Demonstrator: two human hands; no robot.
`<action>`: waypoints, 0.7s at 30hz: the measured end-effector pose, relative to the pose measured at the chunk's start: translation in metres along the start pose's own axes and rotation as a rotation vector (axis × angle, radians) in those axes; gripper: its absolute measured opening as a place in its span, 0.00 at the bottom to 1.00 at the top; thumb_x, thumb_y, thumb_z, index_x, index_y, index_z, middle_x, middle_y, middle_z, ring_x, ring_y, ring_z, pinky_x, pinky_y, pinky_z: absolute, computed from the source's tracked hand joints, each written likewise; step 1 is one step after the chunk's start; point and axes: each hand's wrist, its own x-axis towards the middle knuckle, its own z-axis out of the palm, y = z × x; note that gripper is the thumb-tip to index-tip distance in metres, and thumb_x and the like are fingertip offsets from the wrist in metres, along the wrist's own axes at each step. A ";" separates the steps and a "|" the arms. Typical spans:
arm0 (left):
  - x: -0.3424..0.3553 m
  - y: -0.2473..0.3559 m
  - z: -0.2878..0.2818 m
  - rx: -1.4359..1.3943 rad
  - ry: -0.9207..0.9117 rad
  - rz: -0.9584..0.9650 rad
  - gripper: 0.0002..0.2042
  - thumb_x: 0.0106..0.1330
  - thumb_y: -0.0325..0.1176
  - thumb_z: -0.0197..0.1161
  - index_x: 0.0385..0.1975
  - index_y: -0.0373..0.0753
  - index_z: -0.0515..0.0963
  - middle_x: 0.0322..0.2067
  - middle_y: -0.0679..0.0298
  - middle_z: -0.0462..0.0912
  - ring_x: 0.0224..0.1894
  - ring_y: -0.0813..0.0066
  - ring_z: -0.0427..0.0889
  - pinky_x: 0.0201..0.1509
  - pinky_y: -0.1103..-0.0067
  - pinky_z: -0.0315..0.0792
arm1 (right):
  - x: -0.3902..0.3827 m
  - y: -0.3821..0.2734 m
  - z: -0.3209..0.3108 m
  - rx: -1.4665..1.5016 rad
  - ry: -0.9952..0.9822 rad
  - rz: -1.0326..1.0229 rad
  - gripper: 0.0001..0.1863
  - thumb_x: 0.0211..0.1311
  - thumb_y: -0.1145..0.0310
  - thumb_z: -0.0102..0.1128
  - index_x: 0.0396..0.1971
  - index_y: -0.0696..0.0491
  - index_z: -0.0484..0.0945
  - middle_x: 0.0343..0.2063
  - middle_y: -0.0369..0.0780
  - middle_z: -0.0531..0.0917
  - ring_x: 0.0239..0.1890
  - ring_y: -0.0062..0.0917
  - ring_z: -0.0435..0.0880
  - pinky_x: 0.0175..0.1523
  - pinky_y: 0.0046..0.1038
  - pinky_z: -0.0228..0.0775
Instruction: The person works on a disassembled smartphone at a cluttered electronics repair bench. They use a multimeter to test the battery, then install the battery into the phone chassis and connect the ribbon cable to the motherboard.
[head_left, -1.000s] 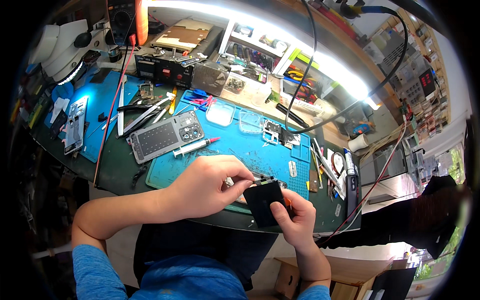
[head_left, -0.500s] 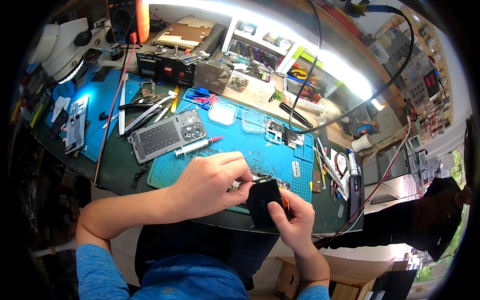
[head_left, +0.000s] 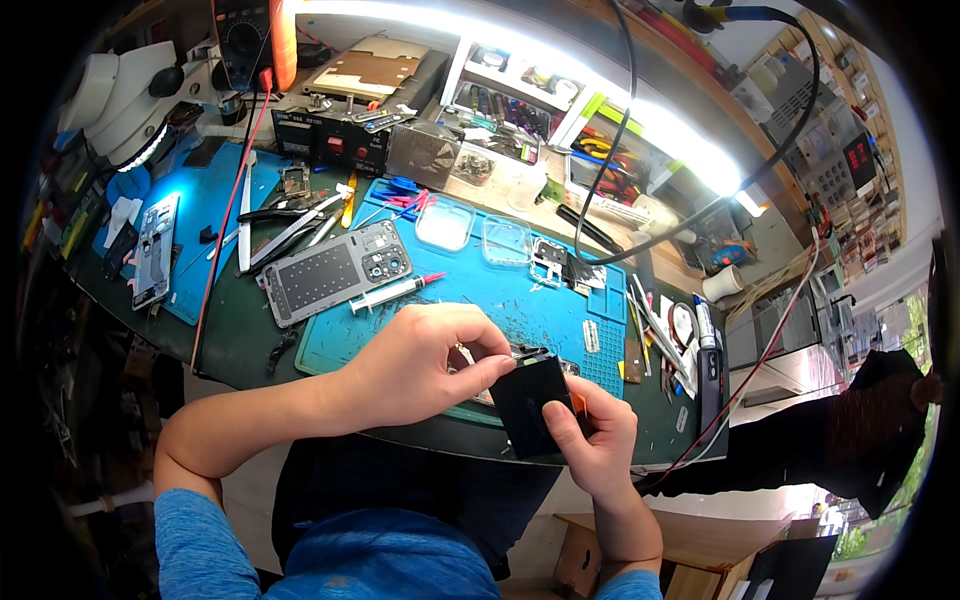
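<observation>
Shifted since half a second ago: black slab [head_left: 532, 405], right hand [head_left: 602, 428] and left hand [head_left: 432, 345], all a touch rightward
Slab spot: held up over the blue mat's [head_left: 500, 300] near edge
Right grip: clamped on the slab, thumb across its face
Left grip: fingertips at its top edge, can't tell if they're pinching anything
Tip: I'd go easy on thumb pressure
Hidden: slab's underside

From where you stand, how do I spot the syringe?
Start at the central blue mat. Toward its left, between the grey phone panel and the left hand, lies the syringe. Unlike the flat panel, it is a slim, pink-tipped tube.
</observation>
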 end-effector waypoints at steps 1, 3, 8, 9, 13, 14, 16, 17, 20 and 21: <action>0.000 0.000 0.001 0.011 0.006 0.002 0.04 0.72 0.26 0.72 0.42 0.34 0.89 0.39 0.61 0.90 0.37 0.74 0.87 0.38 0.78 0.80 | 0.000 -0.001 0.000 0.005 -0.003 -0.004 0.20 0.75 0.73 0.70 0.62 0.64 0.84 0.39 0.39 0.91 0.38 0.14 0.85 0.44 0.19 0.76; -0.001 0.000 0.002 0.072 0.035 0.054 0.05 0.71 0.26 0.73 0.42 0.34 0.89 0.38 0.61 0.90 0.37 0.74 0.88 0.37 0.78 0.80 | 0.000 -0.002 0.000 0.005 -0.011 0.014 0.20 0.75 0.73 0.69 0.62 0.64 0.84 0.41 0.39 0.91 0.40 0.14 0.86 0.45 0.19 0.77; -0.002 0.000 0.003 0.228 0.085 0.139 0.05 0.69 0.25 0.73 0.42 0.34 0.89 0.37 0.61 0.91 0.36 0.71 0.89 0.36 0.78 0.80 | 0.005 -0.011 0.009 0.242 0.014 0.111 0.18 0.77 0.72 0.67 0.61 0.63 0.84 0.42 0.39 0.91 0.41 0.14 0.87 0.45 0.20 0.78; -0.002 0.001 0.004 0.238 0.083 0.156 0.05 0.69 0.25 0.73 0.42 0.34 0.89 0.37 0.60 0.91 0.36 0.71 0.89 0.37 0.77 0.81 | 0.006 -0.010 0.008 0.234 -0.001 0.119 0.17 0.77 0.72 0.67 0.61 0.63 0.84 0.41 0.38 0.91 0.40 0.13 0.87 0.45 0.19 0.78; -0.005 0.003 0.009 0.297 0.072 0.192 0.06 0.67 0.25 0.74 0.41 0.35 0.89 0.36 0.59 0.89 0.35 0.68 0.90 0.39 0.74 0.83 | 0.010 -0.001 0.004 0.149 -0.016 0.149 0.14 0.77 0.72 0.67 0.57 0.62 0.86 0.37 0.36 0.92 0.37 0.10 0.86 0.42 0.17 0.76; -0.005 0.004 0.010 0.317 0.068 0.194 0.06 0.67 0.25 0.74 0.41 0.35 0.88 0.36 0.59 0.89 0.35 0.67 0.90 0.39 0.73 0.83 | 0.010 0.000 0.005 0.113 -0.008 0.156 0.14 0.77 0.71 0.67 0.55 0.62 0.86 0.36 0.35 0.92 0.36 0.10 0.85 0.41 0.16 0.76; -0.005 0.004 0.011 0.344 0.077 0.175 0.04 0.67 0.29 0.72 0.37 0.37 0.85 0.35 0.61 0.87 0.35 0.63 0.89 0.39 0.70 0.83 | 0.013 -0.001 0.011 0.154 0.049 0.149 0.12 0.77 0.72 0.68 0.53 0.62 0.87 0.35 0.34 0.91 0.35 0.09 0.85 0.40 0.16 0.75; -0.005 0.003 0.012 0.357 0.081 0.165 0.04 0.67 0.30 0.71 0.35 0.38 0.84 0.34 0.62 0.86 0.35 0.62 0.89 0.39 0.69 0.83 | 0.013 -0.002 0.013 0.174 0.078 0.146 0.12 0.76 0.72 0.68 0.52 0.62 0.87 0.34 0.34 0.91 0.34 0.08 0.85 0.39 0.15 0.74; -0.005 0.003 0.012 0.376 0.090 0.186 0.05 0.66 0.30 0.71 0.34 0.39 0.82 0.33 0.62 0.85 0.34 0.61 0.88 0.39 0.68 0.82 | 0.013 -0.003 0.013 0.169 0.060 0.145 0.11 0.75 0.72 0.69 0.50 0.62 0.88 0.33 0.33 0.91 0.33 0.08 0.84 0.39 0.15 0.74; -0.005 0.004 0.012 0.385 0.084 0.205 0.05 0.65 0.28 0.73 0.34 0.37 0.82 0.33 0.61 0.85 0.34 0.61 0.88 0.38 0.68 0.82 | 0.013 -0.002 0.013 0.161 0.059 0.144 0.11 0.75 0.73 0.69 0.50 0.62 0.88 0.33 0.33 0.91 0.32 0.08 0.84 0.39 0.15 0.74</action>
